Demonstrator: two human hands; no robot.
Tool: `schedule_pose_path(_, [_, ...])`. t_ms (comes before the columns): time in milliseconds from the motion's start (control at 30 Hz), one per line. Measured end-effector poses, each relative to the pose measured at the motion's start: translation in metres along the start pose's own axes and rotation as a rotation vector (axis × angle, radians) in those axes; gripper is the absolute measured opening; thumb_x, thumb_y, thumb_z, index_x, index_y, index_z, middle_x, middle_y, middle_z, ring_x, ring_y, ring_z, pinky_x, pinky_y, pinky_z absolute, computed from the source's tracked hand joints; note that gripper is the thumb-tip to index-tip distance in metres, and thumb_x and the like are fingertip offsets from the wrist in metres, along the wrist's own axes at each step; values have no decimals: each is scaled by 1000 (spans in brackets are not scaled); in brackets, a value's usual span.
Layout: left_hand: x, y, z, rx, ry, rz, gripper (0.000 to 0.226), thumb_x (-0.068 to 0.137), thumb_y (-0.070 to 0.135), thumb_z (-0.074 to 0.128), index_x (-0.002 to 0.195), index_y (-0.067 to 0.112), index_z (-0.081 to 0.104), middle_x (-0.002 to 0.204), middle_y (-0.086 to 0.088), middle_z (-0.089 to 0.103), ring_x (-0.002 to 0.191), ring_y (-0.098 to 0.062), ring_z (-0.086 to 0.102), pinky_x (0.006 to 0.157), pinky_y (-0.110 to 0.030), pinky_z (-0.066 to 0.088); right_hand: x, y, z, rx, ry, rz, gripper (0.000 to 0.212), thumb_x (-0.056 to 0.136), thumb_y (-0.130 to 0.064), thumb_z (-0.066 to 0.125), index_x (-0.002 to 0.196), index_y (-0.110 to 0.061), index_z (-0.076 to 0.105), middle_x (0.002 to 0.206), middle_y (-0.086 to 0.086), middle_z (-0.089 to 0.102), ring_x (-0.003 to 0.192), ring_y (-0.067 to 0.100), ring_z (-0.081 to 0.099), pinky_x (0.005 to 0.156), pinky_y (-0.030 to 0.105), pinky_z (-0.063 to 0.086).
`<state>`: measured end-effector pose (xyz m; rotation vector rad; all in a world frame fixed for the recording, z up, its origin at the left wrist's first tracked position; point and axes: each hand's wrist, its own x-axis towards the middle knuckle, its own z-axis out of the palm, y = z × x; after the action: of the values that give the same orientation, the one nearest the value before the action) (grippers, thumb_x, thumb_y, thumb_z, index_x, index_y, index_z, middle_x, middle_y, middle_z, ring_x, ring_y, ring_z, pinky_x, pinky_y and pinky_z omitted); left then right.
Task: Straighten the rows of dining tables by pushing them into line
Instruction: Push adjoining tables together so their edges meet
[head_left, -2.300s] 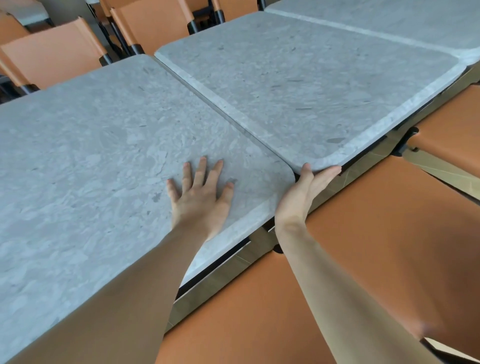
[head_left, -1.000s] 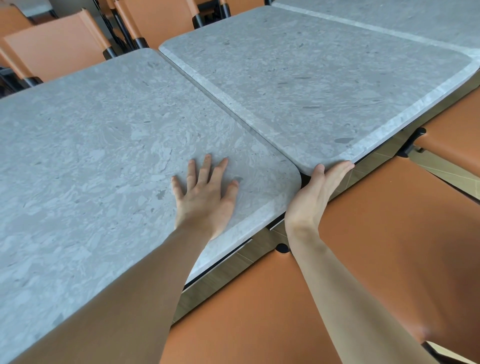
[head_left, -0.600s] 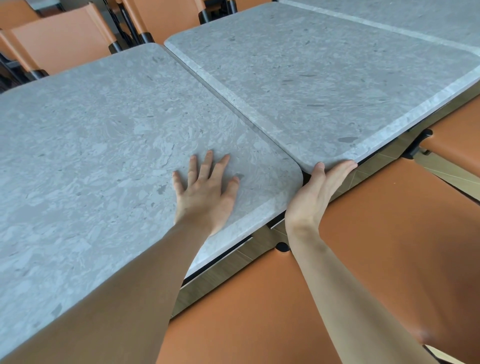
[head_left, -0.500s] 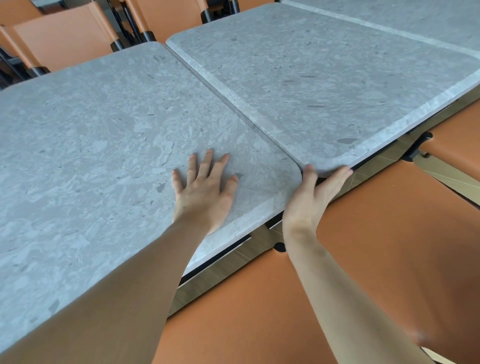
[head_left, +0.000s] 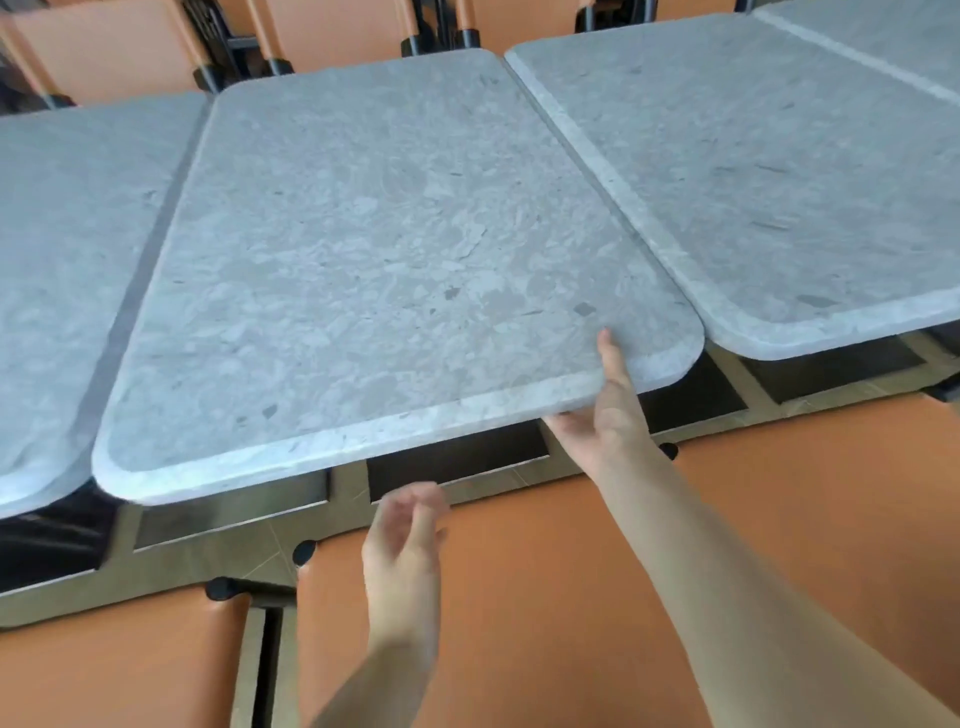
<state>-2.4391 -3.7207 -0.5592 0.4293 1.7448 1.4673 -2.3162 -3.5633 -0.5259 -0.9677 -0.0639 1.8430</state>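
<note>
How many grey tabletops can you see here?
4: the far-left tabletop, the middle tabletop, the right tabletop, and a top-right corner tabletop. More may lie beyond the frame.

Single head-worn view, angled forward and down.
Camera sits close above the right hand (head_left: 605, 415) on the middle table's (head_left: 374, 249) near edge; neighbouring tabletops extend beyond its fingers to both sides.

Your right hand (head_left: 605, 415) grips the near edge of the middle table (head_left: 374, 270), thumb on top, close to its right corner. Your left hand (head_left: 408, 540), blurred, hangs off that table, just below its near edge.
</note>
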Motion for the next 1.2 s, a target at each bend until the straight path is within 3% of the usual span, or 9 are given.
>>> schedule_pose_path(67, [26,15,-14,-421,71,-348,63,95,51,62,141,11,51,137,-4,59,117,-18,63,103,-32,46,-4,0,1,10,-8,-1,31,90,-34,76,113,-15,68,101,9,79,103,30,74,100,51,55])
schedule_pose_path(100, [40,26,-22,-590,91,-386,76,92,56,63,151,13,40,142,-7,55,122,-20,61,108,-36,45,-5,-1,1,-6,-17,0,26,90,-30,76,110,-15,68,100,8,79,103,29,73,100,51,55])
schedule_pose_path(167, [66,44,-35,-768,107,-325,75,89,56,68,148,16,46,137,-8,60,122,-26,63,106,-42,50,-6,-1,0,-43,-18,5,21,90,-23,76,107,-15,68,99,8,79,103,27,73,100,50,55])
schedule_pose_path(233, [78,57,-36,-837,91,-301,61,86,52,74,134,17,60,127,-10,69,114,-31,69,94,-47,58,-4,-1,-2,-63,-20,12,26,88,-20,78,111,-15,67,101,8,79,103,27,73,99,51,55])
schedule_pose_path(400, [75,62,-25,-805,144,-342,46,83,36,82,122,14,68,115,-5,75,95,-20,74,78,-36,63,2,-4,-7,-85,-20,42,42,84,-18,82,121,-12,64,110,10,77,104,30,73,99,51,56])
schedule_pose_path(633, [81,61,-31,-727,83,-349,36,83,29,82,111,11,67,101,-7,73,83,-20,74,54,-34,61,2,-7,-11,-102,-44,54,34,85,-14,81,113,-9,63,110,13,74,103,31,71,97,50,57])
schedule_pose_path(800, [79,56,-30,-758,88,-349,51,83,29,83,127,10,64,113,-6,73,100,-19,73,68,-35,64,4,-8,-13,-110,-63,63,32,86,-14,79,112,-7,62,113,14,73,107,31,70,99,48,56])
schedule_pose_path(967, [69,59,-28,-770,101,-319,32,84,25,82,107,11,63,107,-7,72,98,-19,73,74,-36,63,2,-9,-16,-118,-66,76,33,87,-14,79,113,-6,61,112,14,72,106,32,70,96,47,57])
schedule_pose_path(1200, [58,57,-32,-804,85,-324,31,85,23,81,107,9,63,107,-9,72,99,-21,73,74,-38,64,-8,-7,-22,-129,-59,77,35,86,-14,80,114,-7,62,113,15,71,107,32,69,98,48,57])
